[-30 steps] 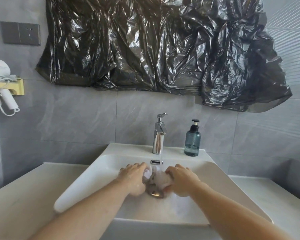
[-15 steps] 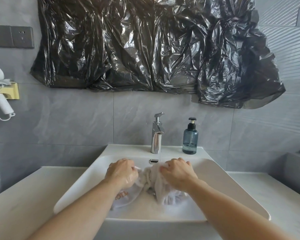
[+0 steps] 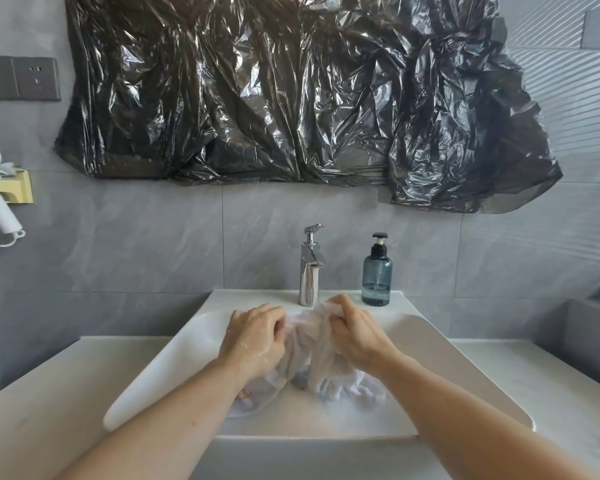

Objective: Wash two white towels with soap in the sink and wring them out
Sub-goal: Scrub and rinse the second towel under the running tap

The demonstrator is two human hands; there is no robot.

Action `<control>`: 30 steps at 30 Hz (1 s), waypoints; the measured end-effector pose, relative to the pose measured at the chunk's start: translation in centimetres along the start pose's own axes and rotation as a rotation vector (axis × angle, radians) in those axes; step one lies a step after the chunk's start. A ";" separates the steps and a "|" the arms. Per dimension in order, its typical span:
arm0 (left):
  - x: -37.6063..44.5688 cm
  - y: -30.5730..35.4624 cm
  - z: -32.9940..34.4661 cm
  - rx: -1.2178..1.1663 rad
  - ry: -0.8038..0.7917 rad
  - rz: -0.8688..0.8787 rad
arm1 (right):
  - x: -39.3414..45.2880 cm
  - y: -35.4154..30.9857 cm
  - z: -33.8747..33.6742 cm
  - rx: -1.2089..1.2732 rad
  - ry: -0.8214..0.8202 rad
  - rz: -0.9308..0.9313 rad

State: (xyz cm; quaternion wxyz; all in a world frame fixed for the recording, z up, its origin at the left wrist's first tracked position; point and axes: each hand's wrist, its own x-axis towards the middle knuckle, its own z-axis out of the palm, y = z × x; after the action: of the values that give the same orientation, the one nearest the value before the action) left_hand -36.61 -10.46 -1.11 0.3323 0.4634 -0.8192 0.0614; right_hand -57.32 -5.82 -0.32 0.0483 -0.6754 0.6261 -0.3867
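A white sink (image 3: pixel 160 382) is set on a pale counter (image 3: pixel 49 393) against grey tiles. A wet towel (image 3: pixel 312 355), bunched left to right above the basin, is gripped by the left hand (image 3: pixel 253 337) and right hand (image 3: pixel 357 332).

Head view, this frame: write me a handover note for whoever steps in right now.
Left hand: grips the wet towel at its left side.
Right hand: grips the same cloth bunch at its top, just below the tap.
The cloth is held up over the sink; its lower part lies in the basin. I cannot tell whether this bunch is one towel or both.
Soap bottle stands on the rim, right of the tap.
Done: cloth is wet; hands look wet or soapy.
Left: finish scrubbing, rinse, wring out both towels.
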 end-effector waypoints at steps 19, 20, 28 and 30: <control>0.9 -0.1 -0.1 -0.198 0.234 -0.291 | 0.6 0.4 -0.3 0.256 0.025 0.143; 0.9 -0.1 -0.1 -0.196 0.202 -0.303 | 0.5 0.4 -0.3 0.228 0.019 0.139; -0.5 -0.1 -0.3 -0.150 -0.480 -0.358 | -0.9 0.2 -0.1 -0.049 -0.565 0.311; -0.9 0.1 0.0 -0.119 -0.625 -0.378 | -1.2 -0.3 0.1 -0.180 -0.580 0.282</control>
State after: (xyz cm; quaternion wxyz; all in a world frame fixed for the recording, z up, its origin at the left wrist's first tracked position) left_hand -36.37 -9.79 -1.62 0.0976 0.5827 -0.7833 -0.1933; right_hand -56.96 -4.76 -0.76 0.2176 -0.6656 0.7052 -0.1109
